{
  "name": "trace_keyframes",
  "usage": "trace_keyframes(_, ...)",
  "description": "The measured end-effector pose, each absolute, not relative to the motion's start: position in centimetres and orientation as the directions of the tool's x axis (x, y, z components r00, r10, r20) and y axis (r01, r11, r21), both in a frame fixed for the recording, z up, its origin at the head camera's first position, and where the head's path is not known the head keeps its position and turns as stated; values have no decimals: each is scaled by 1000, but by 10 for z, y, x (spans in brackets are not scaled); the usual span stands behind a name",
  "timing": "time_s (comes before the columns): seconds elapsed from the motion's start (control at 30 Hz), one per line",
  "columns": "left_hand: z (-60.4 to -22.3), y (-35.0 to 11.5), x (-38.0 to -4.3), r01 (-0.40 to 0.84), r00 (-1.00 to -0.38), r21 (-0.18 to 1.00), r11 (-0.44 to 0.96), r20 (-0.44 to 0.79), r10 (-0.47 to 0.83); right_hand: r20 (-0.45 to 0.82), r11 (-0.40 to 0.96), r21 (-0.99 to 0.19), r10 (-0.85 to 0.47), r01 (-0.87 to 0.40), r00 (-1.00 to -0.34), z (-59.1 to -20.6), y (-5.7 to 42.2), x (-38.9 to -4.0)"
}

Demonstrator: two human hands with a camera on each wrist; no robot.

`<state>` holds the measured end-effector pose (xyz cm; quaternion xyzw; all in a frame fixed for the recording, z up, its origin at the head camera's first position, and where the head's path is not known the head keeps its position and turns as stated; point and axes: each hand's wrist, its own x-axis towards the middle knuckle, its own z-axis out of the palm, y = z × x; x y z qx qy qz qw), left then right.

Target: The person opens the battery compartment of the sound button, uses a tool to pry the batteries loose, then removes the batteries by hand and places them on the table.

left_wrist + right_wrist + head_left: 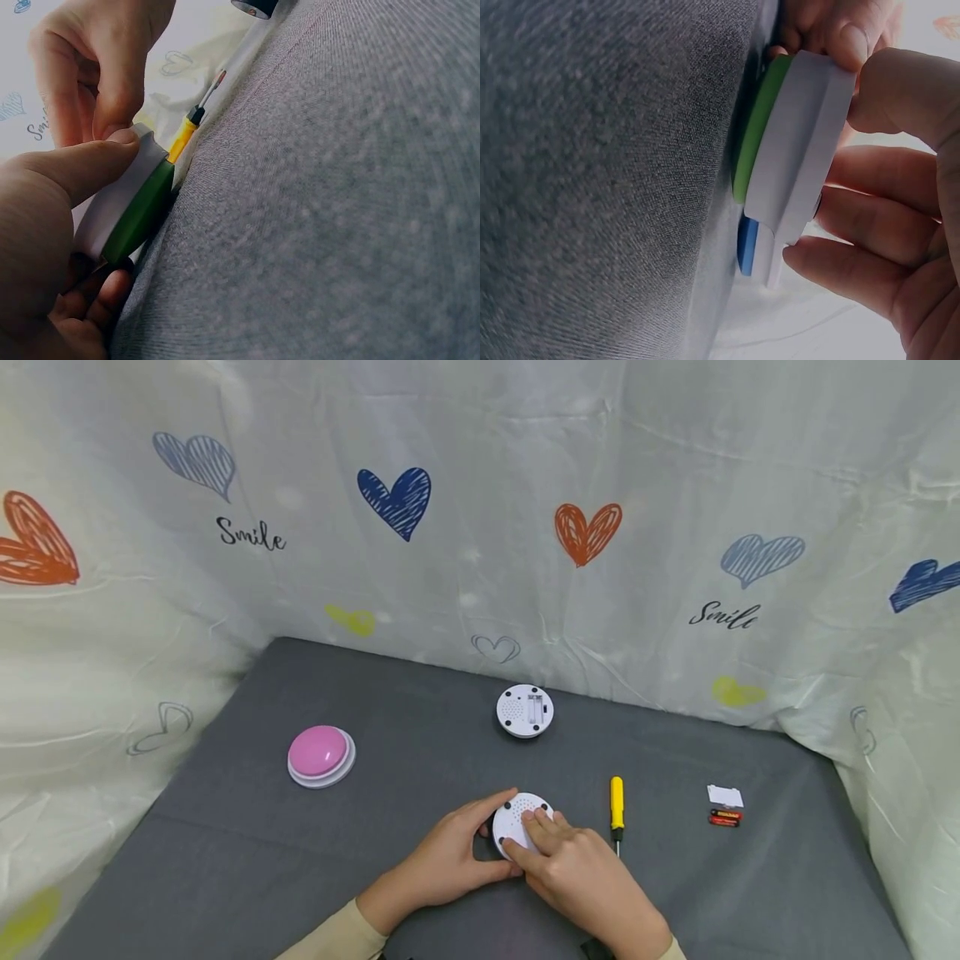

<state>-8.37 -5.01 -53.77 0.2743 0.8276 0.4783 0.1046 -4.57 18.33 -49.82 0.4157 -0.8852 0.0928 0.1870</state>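
Observation:
Both hands are on a white round push button [510, 820], turned over so that its speckled underside with dark feet faces up. Its green dome [759, 139] shows below in the wrist views, close over the cloth. The left hand [448, 853] grips it by the rim, thumb on the near side and fingers round the far side. From the right, the right hand [588, 872] lies over the underside, its thumb bent at the edge and its fingertips on the surface. Those fingers hide part of the underside.
Behind stands another overturned button [512, 727] with an open battery compartment. A pink-domed button [318, 752] sits at the left. To the right lie a yellow-handled screwdriver [617, 802], a small white cover [725, 796] and red-and-black batteries [725, 817]. A printed curtain [480, 585] hangs behind the cloth.

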Motion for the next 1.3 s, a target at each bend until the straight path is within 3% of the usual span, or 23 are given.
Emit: trace_keyframes(1.3, -534, -47, -84, 299, -844, 874, 384, 55, 533, 470, 601, -48, -691, -798, -549, -494, 192, -48)
